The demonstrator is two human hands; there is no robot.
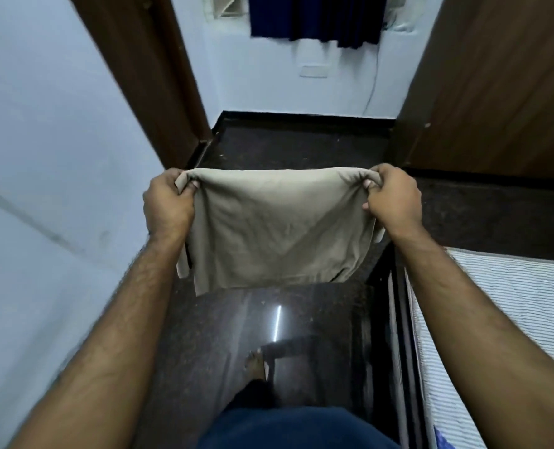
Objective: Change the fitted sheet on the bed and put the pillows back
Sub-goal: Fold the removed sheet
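Here folded sheet point(275, 225) hangs pinched between both hands' fingers point(193, 186).

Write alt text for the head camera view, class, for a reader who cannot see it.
Both hands hold up a folded beige cloth by its top corners, the left hand and right hand each gripping one corner. It hangs above a dark polished floor in a narrow room. A bare striped mattress lies at the right.

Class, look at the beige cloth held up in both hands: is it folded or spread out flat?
Folded. The beige cloth shows layered edges at its lower left corner, where the left hand grips.
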